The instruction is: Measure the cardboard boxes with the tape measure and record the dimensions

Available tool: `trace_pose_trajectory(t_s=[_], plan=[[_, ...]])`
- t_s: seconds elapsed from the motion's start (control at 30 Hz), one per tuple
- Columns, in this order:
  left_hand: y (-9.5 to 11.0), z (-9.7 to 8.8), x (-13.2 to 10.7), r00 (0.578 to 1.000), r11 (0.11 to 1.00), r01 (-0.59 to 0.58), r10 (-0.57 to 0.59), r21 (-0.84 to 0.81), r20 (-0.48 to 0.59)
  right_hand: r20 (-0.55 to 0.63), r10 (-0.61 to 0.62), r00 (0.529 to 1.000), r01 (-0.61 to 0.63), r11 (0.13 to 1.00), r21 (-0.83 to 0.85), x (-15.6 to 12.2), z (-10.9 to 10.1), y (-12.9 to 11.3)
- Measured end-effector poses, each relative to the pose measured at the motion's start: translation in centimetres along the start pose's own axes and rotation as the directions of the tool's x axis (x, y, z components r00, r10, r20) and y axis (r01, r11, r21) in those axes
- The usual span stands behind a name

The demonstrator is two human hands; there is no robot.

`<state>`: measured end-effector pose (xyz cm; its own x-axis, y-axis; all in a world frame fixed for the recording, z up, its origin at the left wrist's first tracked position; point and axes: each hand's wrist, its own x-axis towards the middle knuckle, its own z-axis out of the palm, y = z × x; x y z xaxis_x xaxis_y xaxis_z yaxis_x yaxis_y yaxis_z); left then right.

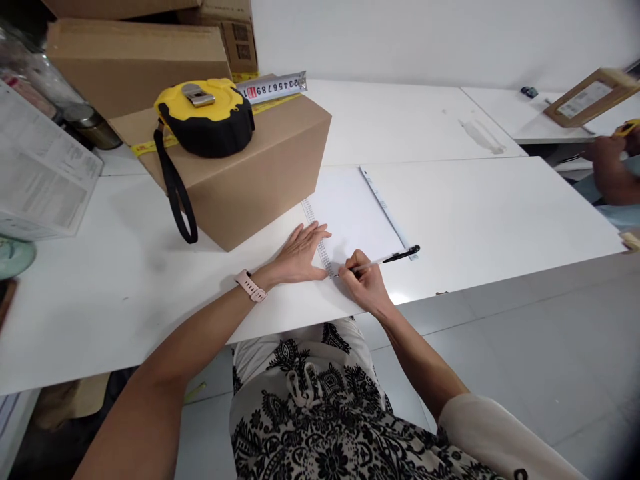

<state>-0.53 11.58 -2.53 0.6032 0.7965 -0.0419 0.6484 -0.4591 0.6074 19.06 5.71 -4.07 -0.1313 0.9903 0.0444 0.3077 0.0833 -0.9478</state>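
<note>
My left hand (300, 253) lies flat with fingers stretched out, pressing a clear ruler (318, 239) along the left edge of a white sheet of paper (353, 217) on the white table (475, 220). My right hand (364, 279) is closed on a black-capped pen (395, 257), its tip touching the paper's near corner beside the ruler. A second ruler (385, 203) lies along the paper's right edge. A pink watch (250, 285) is on my left wrist.
A cardboard box (250, 160) stands just left of the paper, bearing a yellow-and-black tape measure (207, 117) with its blade extended. More boxes (130, 60) are stacked behind. Printed papers (40, 173) lie far left. Another person's hand (613, 167) is at the right edge.
</note>
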Motion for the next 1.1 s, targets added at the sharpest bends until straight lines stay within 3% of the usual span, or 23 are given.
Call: trace_pose_trajectory(t_s=[0.4,1.1], plan=[[-0.24,0.11,0.0,1.0,1.0,-0.011,0.011,0.009,-0.006,-0.001,-0.064,0.998,0.064,0.996,-0.06,-0.03,0.01,0.2],[-0.53,0.38,0.0,0.999,1.0,-0.021,0.021,0.007,-0.026,-0.043,-0.046,0.998,0.042,0.996,-0.08,0.01,0.1,-0.34]])
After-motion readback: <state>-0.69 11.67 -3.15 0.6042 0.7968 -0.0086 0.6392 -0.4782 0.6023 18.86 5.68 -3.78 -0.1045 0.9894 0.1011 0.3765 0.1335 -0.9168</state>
